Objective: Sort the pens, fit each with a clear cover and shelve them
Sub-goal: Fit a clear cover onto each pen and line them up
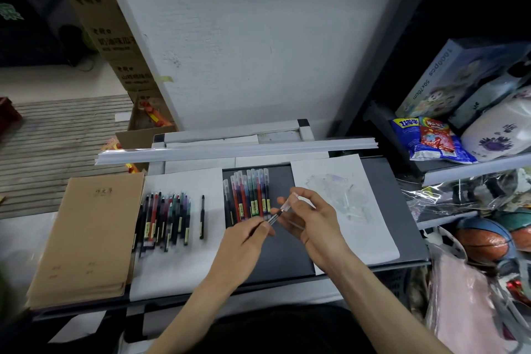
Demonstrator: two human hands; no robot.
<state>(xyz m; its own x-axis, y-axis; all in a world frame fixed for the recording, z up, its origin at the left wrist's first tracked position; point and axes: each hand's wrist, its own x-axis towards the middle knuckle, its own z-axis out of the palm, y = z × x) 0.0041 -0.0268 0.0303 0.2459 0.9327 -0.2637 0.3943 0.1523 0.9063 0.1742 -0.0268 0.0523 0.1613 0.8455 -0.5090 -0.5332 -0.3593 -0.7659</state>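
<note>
Between both hands, dark pen (272,216) meets clear cover (288,202)

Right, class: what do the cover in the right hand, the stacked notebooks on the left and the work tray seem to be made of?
Cover: probably clear plastic, glossy; the fingers show through it.
Notebooks: brown kraft-type paper, matte; flat tan covers with printed characters, stacked edges visible.
Tray: dark grey, smooth, with a slight sheen; painted metal or plastic, cannot tell which.
</note>
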